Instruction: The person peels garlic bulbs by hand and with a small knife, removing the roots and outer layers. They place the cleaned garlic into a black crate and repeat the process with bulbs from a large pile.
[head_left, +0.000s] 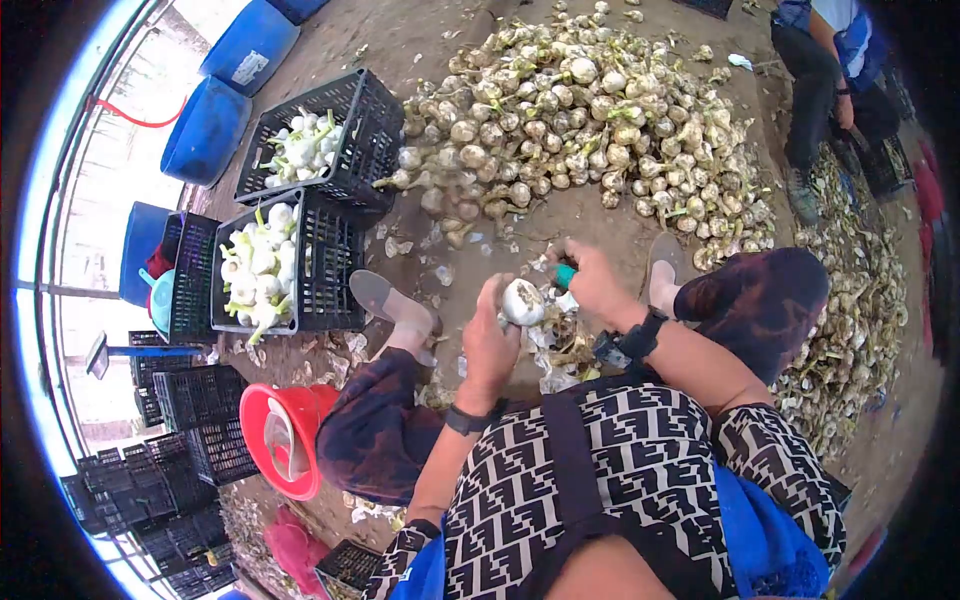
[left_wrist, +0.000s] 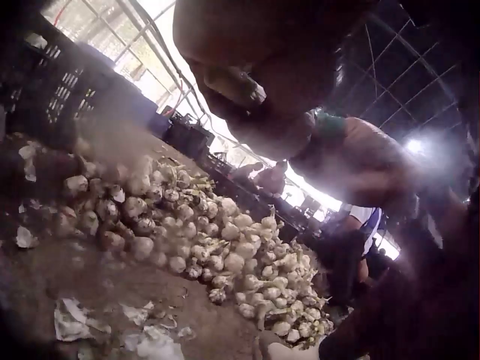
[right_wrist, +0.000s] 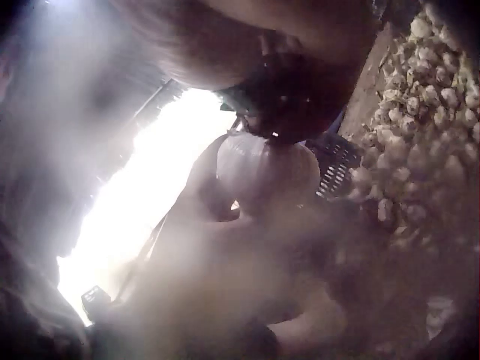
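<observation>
Between the person's knees, the left hand grips a white garlic bulb, its brownish marked face turned up. Just to the right of it, the right hand holds a short tool with a green handle; its working end is hidden. Seen from the right wrist, the pale rounded bulb sits close under the right hand's fingers, in dim, hazy light. In the left wrist view both hands are dark shapes above the ground. Peeled papery skins lie below the hands.
A large heap of untrimmed garlic spreads ahead. Black crates of cleaned white bulbs stand at left, near blue barrels. A red bucket is beside the left knee. Another person sits at upper right.
</observation>
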